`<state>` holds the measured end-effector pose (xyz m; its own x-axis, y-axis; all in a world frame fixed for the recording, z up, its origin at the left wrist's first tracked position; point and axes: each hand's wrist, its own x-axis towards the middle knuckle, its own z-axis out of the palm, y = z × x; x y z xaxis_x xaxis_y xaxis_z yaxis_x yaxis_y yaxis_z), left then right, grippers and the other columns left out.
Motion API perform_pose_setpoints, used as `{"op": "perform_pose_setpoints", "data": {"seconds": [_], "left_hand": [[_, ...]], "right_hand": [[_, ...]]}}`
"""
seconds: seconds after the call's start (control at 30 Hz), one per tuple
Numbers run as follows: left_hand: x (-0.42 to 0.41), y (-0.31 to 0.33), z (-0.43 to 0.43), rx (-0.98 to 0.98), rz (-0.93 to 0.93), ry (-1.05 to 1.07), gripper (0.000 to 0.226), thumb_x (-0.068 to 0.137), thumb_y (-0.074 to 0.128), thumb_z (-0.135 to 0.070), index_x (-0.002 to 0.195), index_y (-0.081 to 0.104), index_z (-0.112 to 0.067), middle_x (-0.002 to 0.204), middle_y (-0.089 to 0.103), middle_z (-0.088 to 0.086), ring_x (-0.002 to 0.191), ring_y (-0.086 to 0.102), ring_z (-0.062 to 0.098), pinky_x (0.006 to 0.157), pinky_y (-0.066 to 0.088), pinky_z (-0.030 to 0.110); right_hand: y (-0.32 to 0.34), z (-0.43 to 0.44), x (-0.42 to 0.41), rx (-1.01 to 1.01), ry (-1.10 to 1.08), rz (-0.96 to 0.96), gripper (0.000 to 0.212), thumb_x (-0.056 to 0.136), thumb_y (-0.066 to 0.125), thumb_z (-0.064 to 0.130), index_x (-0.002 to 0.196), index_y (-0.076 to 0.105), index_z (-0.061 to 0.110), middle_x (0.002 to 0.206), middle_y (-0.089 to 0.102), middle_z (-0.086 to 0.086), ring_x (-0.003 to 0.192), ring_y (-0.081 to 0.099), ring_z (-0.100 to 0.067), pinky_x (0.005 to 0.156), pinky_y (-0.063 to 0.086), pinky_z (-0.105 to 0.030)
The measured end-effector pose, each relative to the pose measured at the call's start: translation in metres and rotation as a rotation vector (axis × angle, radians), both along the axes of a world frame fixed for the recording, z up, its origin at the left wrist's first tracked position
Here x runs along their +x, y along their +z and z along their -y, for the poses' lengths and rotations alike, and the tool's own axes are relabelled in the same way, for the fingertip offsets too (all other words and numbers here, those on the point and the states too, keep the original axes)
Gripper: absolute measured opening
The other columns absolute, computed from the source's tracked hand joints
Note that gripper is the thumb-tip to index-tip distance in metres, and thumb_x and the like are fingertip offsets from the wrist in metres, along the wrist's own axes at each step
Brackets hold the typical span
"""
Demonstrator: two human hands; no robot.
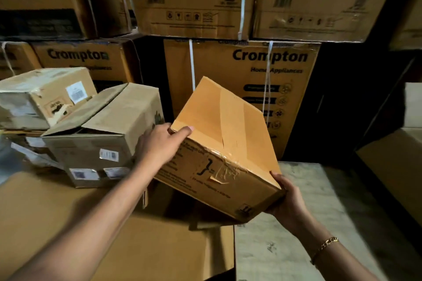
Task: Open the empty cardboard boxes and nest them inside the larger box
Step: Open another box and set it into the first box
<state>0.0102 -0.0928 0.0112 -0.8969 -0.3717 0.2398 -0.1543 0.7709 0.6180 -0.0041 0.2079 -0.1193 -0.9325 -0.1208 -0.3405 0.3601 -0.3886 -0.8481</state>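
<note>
Cardboard box with its top taped shut was up in the air in the middle of the room. It was tilted, with one corner low and one corner high. Two hands held it.

The left hand was at nine o'clock on the box. Its thumb lay on the top face and its fingers were bent round the side, so it gripped that corner. The right hand was at five o'clock, at the low corner. Its thumb pressed the edge and its fingers were tucked under the box, holding it tight. A gold bracelet sat on the right wrist. Some crinkled clear tape stuck to the front side of the box, beside black print.

At nine o'clock from the held box stood an open box with one flap sticking up and white labels on its side. At ten o'clock, a taped box sat higher up. At twelve o'clock, behind, stood a tall Crompton box with white straps, and more boxes were stacked on it.

At seven o'clock, under the left arm, big cardboard flaps lay flat, with a dark gap just below the held box. At four o'clock was the grey floor.
</note>
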Motion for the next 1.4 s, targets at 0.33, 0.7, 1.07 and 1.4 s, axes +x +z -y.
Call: {"op": "perform_pose_setpoints", "data": {"seconds": [0.33, 0.7, 1.07, 1.4], "left_hand": [[0.012, -0.038, -0.152, -0.348, 0.108, -0.197, 0.071, 0.091, 0.041, -0.073, 0.142, 0.051, -0.025, 0.126, 0.067, 0.005, 0.115, 0.060, 0.028, 0.088, 0.045, 0.035], [0.021, -0.069, -0.272, -0.853, -0.041, -0.551, 0.074, 0.096, 0.033, -0.068, 0.119, 0.064, -0.005, 0.092, 0.068, 0.009, 0.076, 0.063, 0.021, 0.056, 0.037, 0.029], [0.027, -0.123, -0.281, -0.707, 0.057, -0.956, 0.084, 0.089, 0.030, -0.080, 0.139, 0.053, -0.017, 0.144, 0.053, 0.004, 0.132, 0.042, 0.025, 0.106, 0.035, 0.046], [0.023, -0.181, -0.227, 0.408, 0.711, -0.633, 0.117, 0.066, 0.037, -0.093, 0.160, 0.006, -0.030, 0.166, 0.019, 0.005, 0.149, 0.024, 0.030, 0.117, 0.024, 0.047]], "right_hand": [[-0.099, -0.107, 0.047, -0.007, -0.134, 0.268, 0.044, 0.097, 0.054, 0.035, 0.134, 0.055, 0.012, 0.104, 0.070, -0.013, 0.083, 0.061, -0.026, 0.064, 0.048, -0.034], [-0.121, -0.142, 0.071, 0.330, -0.208, 0.388, 0.045, 0.104, 0.041, 0.037, 0.112, 0.071, 0.003, 0.076, 0.075, -0.011, 0.057, 0.068, -0.020, 0.043, 0.046, -0.023], [-0.091, -0.156, 0.088, 0.391, -0.315, 0.350, 0.047, 0.095, 0.044, 0.053, 0.121, 0.065, 0.021, 0.098, 0.071, -0.008, 0.097, 0.062, -0.024, 0.079, 0.055, -0.047], [-0.012, -0.153, 0.090, 0.734, -0.124, 0.205, 0.042, 0.090, 0.050, 0.066, 0.123, 0.045, 0.041, 0.109, 0.058, 0.012, 0.098, 0.059, -0.012, 0.080, 0.056, -0.042]]}}
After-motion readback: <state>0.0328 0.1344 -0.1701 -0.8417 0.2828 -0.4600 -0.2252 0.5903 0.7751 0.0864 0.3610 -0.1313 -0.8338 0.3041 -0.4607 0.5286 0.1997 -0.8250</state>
